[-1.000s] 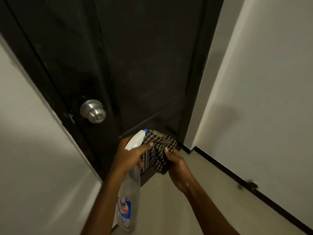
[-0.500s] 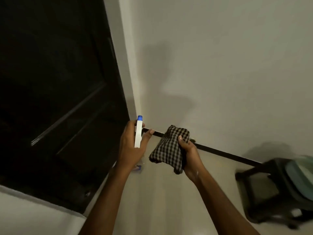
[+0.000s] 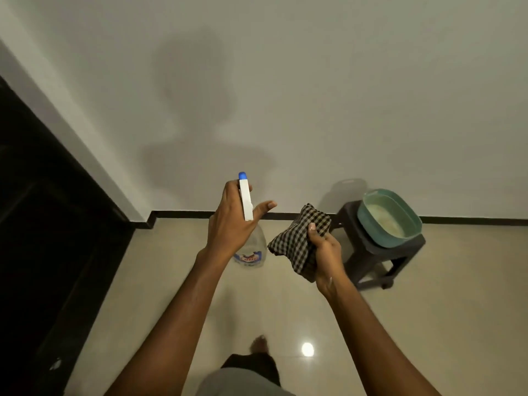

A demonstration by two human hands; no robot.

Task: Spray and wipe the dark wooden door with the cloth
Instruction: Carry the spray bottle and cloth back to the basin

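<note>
Left hand grips spray bottle; right hand clutches checked cloth. Both well apart from door, at frame's left. Cannot tell whether wiping is finished.

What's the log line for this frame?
left hand: holds spray bottle | right hand: holds checked cloth | door: left edge, not touched | basin: on stool

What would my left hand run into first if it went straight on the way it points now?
Most likely the white wall: the left hand, holding the spray bottle, aims at it and nothing shows between, though depth is unclear.
</note>
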